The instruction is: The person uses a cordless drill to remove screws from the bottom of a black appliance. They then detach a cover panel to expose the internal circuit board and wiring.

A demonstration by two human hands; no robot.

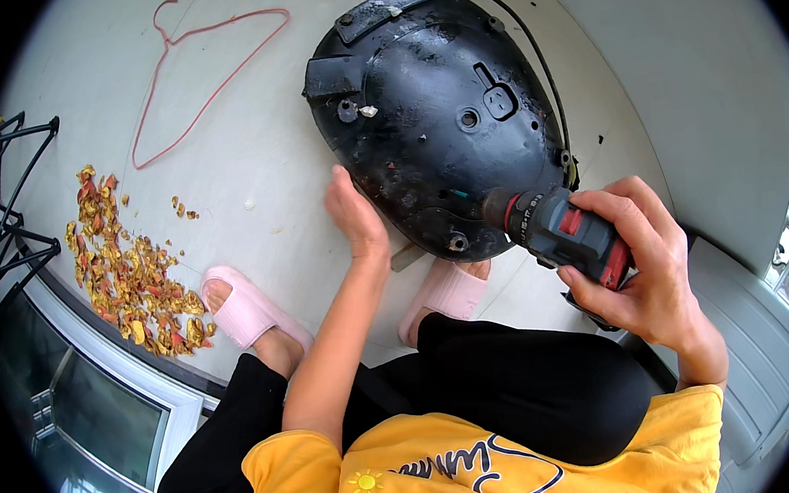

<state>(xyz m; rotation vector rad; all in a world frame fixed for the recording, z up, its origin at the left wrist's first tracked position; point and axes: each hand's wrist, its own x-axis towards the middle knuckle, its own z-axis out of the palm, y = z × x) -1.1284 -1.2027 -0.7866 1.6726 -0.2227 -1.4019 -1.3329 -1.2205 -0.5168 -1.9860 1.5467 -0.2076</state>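
Note:
A large black oval plastic shell [445, 122] lies on the floor in front of me, scuffed and dusty, with screw holes and a black cable [536, 45] along its far right rim. In my right hand [650, 259] is a dark grey and red cordless drill [569, 233], fingers wrapped round its rear. Its nose points left, over the near right part of the shell; whether the tip touches the surface, I cannot tell. My left hand [355, 217] rests against or just beside the shell's near left edge, fingers stretched out, holding nothing.
A pink wire hanger [215, 84] lies at the far left. Dried yellow-red peel pieces [133, 276] are spread on the left floor, beside a black folding frame [16, 202]. My pink slippers [249, 309] are close to the shell. A grey wall or panel [677, 67] bounds the right.

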